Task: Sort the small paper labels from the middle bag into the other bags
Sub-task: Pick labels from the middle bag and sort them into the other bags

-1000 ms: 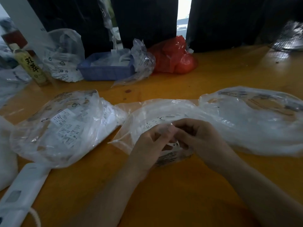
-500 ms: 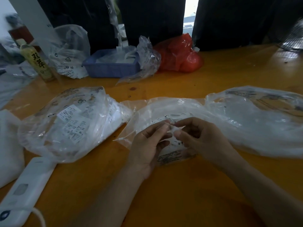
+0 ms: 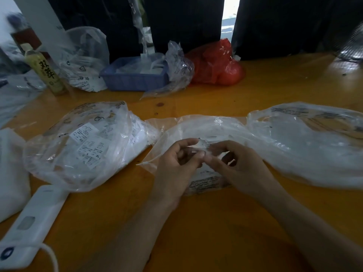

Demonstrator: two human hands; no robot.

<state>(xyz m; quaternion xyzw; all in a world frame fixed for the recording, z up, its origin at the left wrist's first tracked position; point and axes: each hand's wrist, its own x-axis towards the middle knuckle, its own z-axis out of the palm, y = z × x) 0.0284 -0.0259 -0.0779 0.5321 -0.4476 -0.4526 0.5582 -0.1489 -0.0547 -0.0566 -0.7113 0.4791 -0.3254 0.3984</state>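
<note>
Three clear plastic bags lie in a row on the orange table. The middle bag (image 3: 208, 128) sits under my hands. Over it, my left hand (image 3: 176, 165) and my right hand (image 3: 237, 165) together pinch a small white paper label (image 3: 200, 147) between their fingertips. The left bag (image 3: 82, 146) bulges with several printed size labels. The right bag (image 3: 306, 142) is flatter and its contents are blurred. More labels in the middle bag are mostly hidden by my hands.
A white power strip (image 3: 31, 222) with a cord lies at the front left, beside a white bag (image 3: 9, 173). At the back stand a blue basket (image 3: 135, 77), a red plastic bag (image 3: 216, 63), a drink bottle (image 3: 45, 69) and more clear bags (image 3: 84, 59).
Both hands have stayed over the middle bag, working the label between the fingertips. The view has shifted slightly, so everything sits a little further right.
</note>
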